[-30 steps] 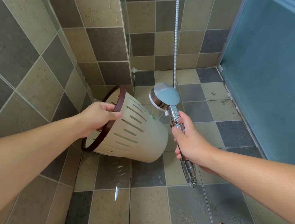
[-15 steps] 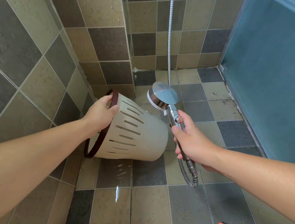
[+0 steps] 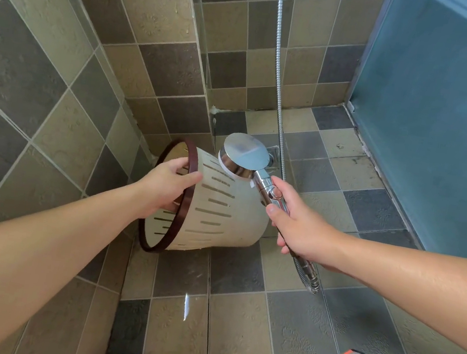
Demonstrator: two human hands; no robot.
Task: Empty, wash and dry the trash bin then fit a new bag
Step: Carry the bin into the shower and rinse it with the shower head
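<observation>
A cream slotted trash bin (image 3: 221, 214) with a dark brown rim is held on its side above the tiled floor, its mouth facing left toward the wall. My left hand (image 3: 164, 188) grips the brown rim at its upper edge, fingers inside and thumb outside. My right hand (image 3: 298, 222) holds the chrome handle of a shower head (image 3: 244, 157), whose round face sits just over the bin's upper side near its base. A metal hose (image 3: 280, 72) runs up from behind the head and another length hangs below my right hand.
Tiled walls close in on the left and at the back. A frosted blue glass door (image 3: 444, 116) bounds the right side. A floor drain (image 3: 274, 155) lies behind the shower head. The wet tiled floor (image 3: 235, 327) spreads in front, with my two shoes at the bottom edge.
The bin has turned and lifted slightly, its rim tilting more toward me. The shower head has shifted left, closer over the bin's side. Both hands keep their grips.
</observation>
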